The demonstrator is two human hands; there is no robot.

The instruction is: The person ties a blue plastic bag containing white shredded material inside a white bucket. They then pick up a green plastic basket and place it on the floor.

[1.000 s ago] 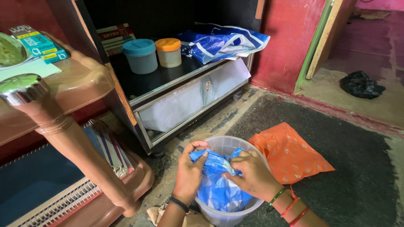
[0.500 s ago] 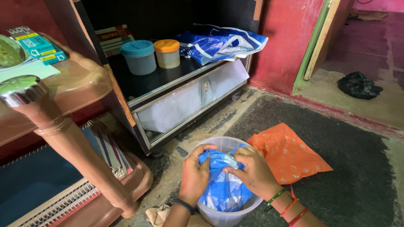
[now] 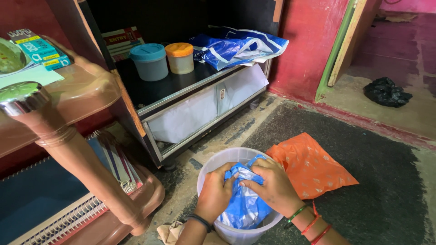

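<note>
My left hand [image 3: 215, 194] has slid rightward and lower, closing against my right hand [image 3: 268, 188]. Between them the blue plastic bag [image 3: 245, 204] is bunched tighter and sits deeper inside the translucent bucket [image 3: 213, 165], exposing more rim.

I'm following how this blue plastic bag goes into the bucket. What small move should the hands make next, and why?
Probably press the crumpled blue plastic bag a little deeper. Both the left hand and right hand pinch its bunched top, which sits about level with the rim of the translucent round plastic bucket, while the rest already fills the inside.
</note>
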